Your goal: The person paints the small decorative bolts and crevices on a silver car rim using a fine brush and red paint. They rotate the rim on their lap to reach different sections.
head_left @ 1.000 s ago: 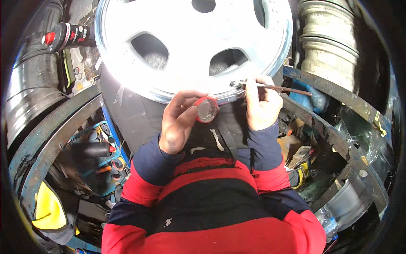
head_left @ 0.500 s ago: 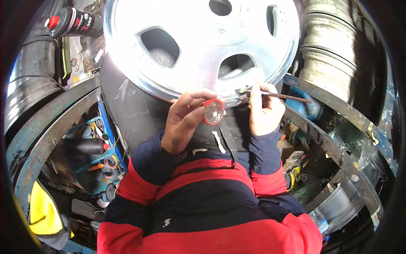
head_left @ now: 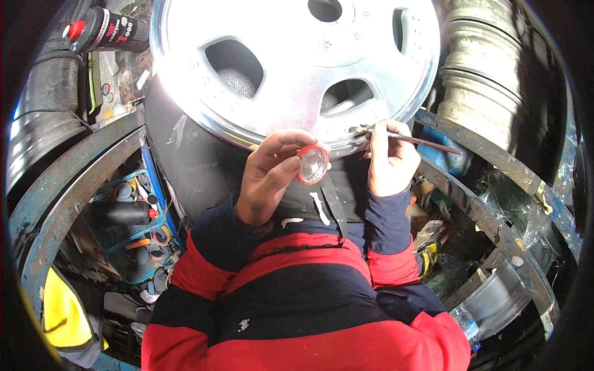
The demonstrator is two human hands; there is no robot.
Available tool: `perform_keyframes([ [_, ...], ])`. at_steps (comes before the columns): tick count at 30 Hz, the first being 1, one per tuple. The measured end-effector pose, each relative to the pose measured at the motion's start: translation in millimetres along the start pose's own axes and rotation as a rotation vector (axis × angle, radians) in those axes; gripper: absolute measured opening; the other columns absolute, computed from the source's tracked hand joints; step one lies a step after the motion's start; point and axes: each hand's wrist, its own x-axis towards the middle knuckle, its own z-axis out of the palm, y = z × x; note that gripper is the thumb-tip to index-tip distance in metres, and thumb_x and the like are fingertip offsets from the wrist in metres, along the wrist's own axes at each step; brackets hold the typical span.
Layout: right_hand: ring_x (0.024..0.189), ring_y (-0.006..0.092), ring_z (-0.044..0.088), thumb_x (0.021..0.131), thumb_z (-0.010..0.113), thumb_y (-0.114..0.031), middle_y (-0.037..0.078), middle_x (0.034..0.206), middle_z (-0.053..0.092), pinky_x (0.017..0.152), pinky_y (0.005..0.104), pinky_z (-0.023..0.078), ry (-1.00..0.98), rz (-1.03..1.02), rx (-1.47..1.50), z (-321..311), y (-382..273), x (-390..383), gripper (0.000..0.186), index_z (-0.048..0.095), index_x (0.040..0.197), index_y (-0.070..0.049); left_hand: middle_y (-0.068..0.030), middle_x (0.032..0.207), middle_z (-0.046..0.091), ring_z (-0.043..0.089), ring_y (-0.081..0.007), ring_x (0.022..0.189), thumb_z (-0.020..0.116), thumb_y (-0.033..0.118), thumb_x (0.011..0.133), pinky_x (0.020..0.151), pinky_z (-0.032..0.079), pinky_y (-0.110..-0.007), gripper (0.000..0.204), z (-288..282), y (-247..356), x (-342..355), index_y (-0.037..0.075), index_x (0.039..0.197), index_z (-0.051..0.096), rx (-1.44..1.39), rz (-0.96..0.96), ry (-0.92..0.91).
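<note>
A shiny silver wheel rim (head_left: 278, 93) lies face up in front of me on a dark, rounded support (head_left: 192, 154). In my left hand (head_left: 269, 173), thumb and fingers grip a small red cap (head_left: 314, 164) with a pale hollow inside, tilted toward me near the rim's front edge. My right hand (head_left: 393, 162) pinches a thin paintbrush (head_left: 427, 143) with a reddish-brown handle. Its tip reaches the front lip of the wheel rim; whether it touches the metal I cannot tell. A dark strip (head_left: 335, 210) hangs below the cap.
A black bottle with a red cap (head_left: 111, 31) lies at the far left. Curved metal bars (head_left: 68, 179) flank me. At left sits a blue crate (head_left: 127, 232) of small containers, with a yellow cloth (head_left: 65, 309) lower down. Several stacked metal rims (head_left: 482, 74) stand at right.
My right hand and the paintbrush have shifted slightly right along the rim's front lip. My left hand with the red cap stays nearly still.
</note>
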Motion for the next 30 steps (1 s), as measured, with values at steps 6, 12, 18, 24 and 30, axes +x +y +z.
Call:
perform_keyframes([
  [6,0.055,0.0041,0.049,0.093,0.06,-0.01,0.0,0.068,0.056,0.049,0.019,0.039,0.013,0.023,0.058,1,0,1,0.009,0.06,0.095,-0.001,-0.0159,0.111,0.064,0.06,-0.0188,0.104,0.048,0.009,0.091,0.093,0.045,-0.032,0.033,0,0,1,-0.004,0.122,0.051,0.019,-0.004,-0.002],
  [12,0.054,0.0047,0.05,0.092,0.062,-0.012,0.0,0.069,0.058,0.048,0.0195,0.041,0.015,-0.029,-0.067,0,6,2,0.011,0.061,0.096,-0.002,-0.0261,0.113,0.058,0.06,-0.032,0.106,0.047,0.015,0.088,0.093,0.048,-0.046,0.04,2,0,1,-0.007,0.122,0.046,0.098,-0.01,0.021],
  [18,0.054,0.0048,0.05,0.093,0.061,-0.012,0.0,0.067,0.058,0.048,0.0199,0.041,0.023,0.03,0.065,0,2,1,0.01,0.061,0.096,-0.002,-0.027,0.114,0.057,0.059,-0.0328,0.109,0.048,0.018,0.089,0.093,0.049,-0.048,0.041,1,0,1,-0.006,0.122,0.045,0.078,-0.013,-0.008],
  [24,0.053,0.0054,0.05,0.093,0.06,-0.01,0.0,0.066,0.057,0.047,0.0202,0.04,0.016,0.032,0.086,-1,5,0,0.008,0.06,0.095,-0.002,-0.0278,0.114,0.057,0.061,-0.0334,0.104,0.05,0.022,0.091,0.094,0.048,-0.047,0.042,2,1,2,-0.006,0.122,0.045,0.105,-0.018,-0.008],
  [30,0.053,0.005,0.049,0.093,0.059,-0.008,0.001,0.067,0.057,0.047,0.0202,0.039,0.037,0.025,0.066,-2,9,0,0.006,0.06,0.093,-0.002,-0.0276,0.114,0.057,0.061,-0.0339,0.104,0.048,0.022,0.092,0.093,0.049,-0.047,0.042,4,-1,2,-0.007,0.122,0.045,0.104,0.003,0.007],
])
